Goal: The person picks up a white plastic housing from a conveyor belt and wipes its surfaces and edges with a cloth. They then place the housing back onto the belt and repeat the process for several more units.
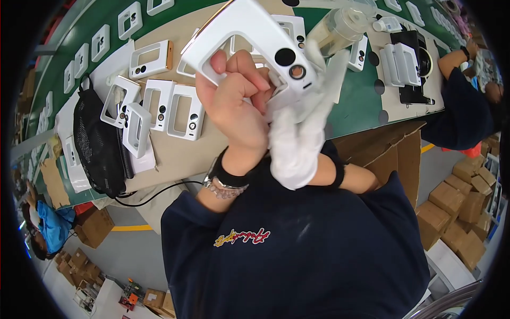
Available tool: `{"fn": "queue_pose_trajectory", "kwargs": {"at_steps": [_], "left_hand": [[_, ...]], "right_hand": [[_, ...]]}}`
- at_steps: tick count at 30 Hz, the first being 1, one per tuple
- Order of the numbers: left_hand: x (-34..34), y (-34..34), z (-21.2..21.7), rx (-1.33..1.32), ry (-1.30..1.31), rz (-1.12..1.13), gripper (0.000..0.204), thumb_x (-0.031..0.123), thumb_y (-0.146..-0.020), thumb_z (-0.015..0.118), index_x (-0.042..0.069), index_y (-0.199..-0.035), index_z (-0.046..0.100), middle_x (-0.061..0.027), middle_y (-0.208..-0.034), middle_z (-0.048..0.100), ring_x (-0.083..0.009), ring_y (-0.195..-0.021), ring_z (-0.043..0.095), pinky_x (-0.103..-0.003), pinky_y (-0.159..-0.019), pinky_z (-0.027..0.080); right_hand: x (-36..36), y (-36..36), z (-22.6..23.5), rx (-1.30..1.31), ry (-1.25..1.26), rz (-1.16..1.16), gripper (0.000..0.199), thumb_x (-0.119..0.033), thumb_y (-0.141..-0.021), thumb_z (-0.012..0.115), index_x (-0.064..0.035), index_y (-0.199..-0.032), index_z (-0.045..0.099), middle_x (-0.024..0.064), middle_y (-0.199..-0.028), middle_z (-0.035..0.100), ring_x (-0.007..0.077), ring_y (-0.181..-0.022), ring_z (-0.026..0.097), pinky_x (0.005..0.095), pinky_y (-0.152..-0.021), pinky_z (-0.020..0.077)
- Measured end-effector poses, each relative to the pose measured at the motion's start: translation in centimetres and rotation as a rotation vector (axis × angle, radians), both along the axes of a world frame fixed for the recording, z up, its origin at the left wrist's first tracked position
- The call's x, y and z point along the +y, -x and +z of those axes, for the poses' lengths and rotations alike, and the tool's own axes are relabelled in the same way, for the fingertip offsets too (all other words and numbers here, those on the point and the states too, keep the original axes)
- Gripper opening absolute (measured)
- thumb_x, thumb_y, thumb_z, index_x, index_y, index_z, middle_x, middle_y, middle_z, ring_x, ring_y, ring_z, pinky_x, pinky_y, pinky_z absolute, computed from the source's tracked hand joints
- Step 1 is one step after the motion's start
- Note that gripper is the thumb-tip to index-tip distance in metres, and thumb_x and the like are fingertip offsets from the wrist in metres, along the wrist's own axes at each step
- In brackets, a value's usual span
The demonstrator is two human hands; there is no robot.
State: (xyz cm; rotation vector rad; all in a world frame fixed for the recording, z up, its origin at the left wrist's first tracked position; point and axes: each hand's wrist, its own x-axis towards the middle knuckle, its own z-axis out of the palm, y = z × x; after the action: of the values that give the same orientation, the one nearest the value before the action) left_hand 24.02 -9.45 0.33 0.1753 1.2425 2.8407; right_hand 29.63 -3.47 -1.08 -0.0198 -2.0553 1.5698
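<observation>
My bare left hand [234, 101], with a dark wrist strap and a bead bracelet, grips a white plastic frame [249, 32] with a large rectangular opening and round holes at one end. My right hand [300, 127] wears a white glove and presses against the frame's holed end from the right. The frame is held up close, above the workbench [186, 154]. Several similar white frames [170, 109] lie on the bench to the left of my hands.
A black mesh bag [98, 141] and a black cable lie at the bench's left. A clear plastic bottle [340, 26] and a dark tray with white parts [406, 64] sit at the right, near another person's arm [457, 58]. Cardboard boxes [457, 207] stand on the floor.
</observation>
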Motion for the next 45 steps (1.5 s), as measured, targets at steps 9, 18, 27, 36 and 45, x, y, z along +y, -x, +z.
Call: {"fn": "queue_pose_trajectory", "kwargs": {"at_steps": [9,18,27,36,45], "left_hand": [[2.1,-1.2,0.7,-0.152,-0.213,0.239,0.016,-0.001,-0.065,0.04,0.002,-0.08,0.038,-0.0108,-0.073,0.047,-0.0142,-0.048,0.04,-0.026,-0.052,0.036],[1.8,-2.1,-0.7,-0.115,0.095,-0.223,0.021,0.001,-0.071,0.044,-0.002,-0.092,0.043,-0.0131,-0.083,0.051,-0.0172,-0.076,0.049,-0.026,-0.071,0.038],[1.3,-1.6,1.9,0.019,0.044,-0.122,0.048,0.019,-0.082,0.05,0.007,-0.124,0.03,-0.0154,-0.108,0.047,-0.0182,-0.093,0.048,-0.03,-0.08,0.04],[-0.8,-0.8,1.6,-0.379,-0.226,-0.565,0.055,0.047,-0.086,0.033,0.011,-0.126,0.027,-0.0109,-0.113,0.044,-0.0211,-0.098,0.048,-0.034,-0.08,0.043],[-1.0,-2.2,0.4,-0.459,-0.134,-0.51,0.051,0.044,-0.086,0.034,0.006,-0.12,0.035,-0.009,-0.111,0.047,-0.0202,-0.095,0.05,-0.033,-0.072,0.044]], "right_hand": [[1.9,-0.1,0.3,-0.063,-0.367,-0.02,0.061,-0.032,-0.084,0.04,0.0011,-0.13,0.016,0.0215,-0.126,0.032,0.0305,-0.098,0.048,0.0373,-0.08,0.0378],[4.8,2.2,1.9,0.038,0.594,0.022,0.045,-0.022,-0.084,0.044,0.0021,-0.121,0.035,0.0122,-0.103,0.048,0.0128,-0.084,0.05,0.0234,-0.069,0.0417],[7.2,1.5,-3.3,0.091,-0.112,-0.278,0.033,-0.016,-0.085,0.04,0.0013,-0.113,0.04,0.007,-0.09,0.053,0.0175,-0.072,0.051,0.0288,-0.066,0.0428],[6.7,2.1,7.7,-0.393,-1.063,0.661,0.039,-0.02,-0.063,0.06,-0.0073,-0.1,0.054,0.0147,-0.1,0.051,0.0246,-0.089,0.052,0.0336,-0.071,0.0421],[6.5,7.0,5.1,0.436,-1.115,0.263,0.041,-0.012,-0.068,0.055,-0.0089,-0.108,0.052,0.0134,-0.099,0.053,0.0252,-0.083,0.054,0.0284,-0.067,0.0455]]}}
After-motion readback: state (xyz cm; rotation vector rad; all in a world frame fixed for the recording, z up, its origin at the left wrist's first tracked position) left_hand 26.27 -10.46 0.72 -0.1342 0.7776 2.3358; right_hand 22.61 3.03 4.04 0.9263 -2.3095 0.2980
